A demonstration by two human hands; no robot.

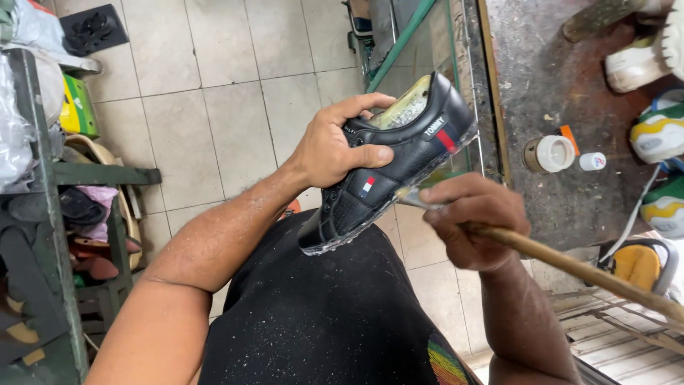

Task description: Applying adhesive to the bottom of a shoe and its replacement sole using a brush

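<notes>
Right, the left hand (pixel 329 146) wraps firmly around the black leather low-top sneaker with a small red, white and blue flag patch (pixel 388 175), thumb pressed along the side panel and fingers curled over the collar, holding the shoe tilted above the lap with the toe down at about 7 o'clock and the heel up at about 1 o'clock. The right hand (pixel 470 221), at 4 o'clock from the shoe, closes around a long worn wooden-handled brush (pixel 570 267) whose handle runs away toward 4 o'clock; its working tip meets the shoe's lower edge, where the upper joins the glistening, wet-looking sole rim. By my reading, this is the coating step: something like adhesive going along the sole line, with the heel half looking shinier than the toe. The next move calls for a steady wrist, a slow turn of the shoe by the gripping hand so the uncoated edge comes round to the tip, and a light touch to keep smears off the black upper. Out at 2 o'clock on the stained dark workbench (pixel 563 207) stands a small round tin with a white lid (pixel 550 154), beside a little white capped pot (pixel 592 161). White and yellow sneakers (pixel 659 135) lie at 3 o'clock, well apart from the hands.
</notes>
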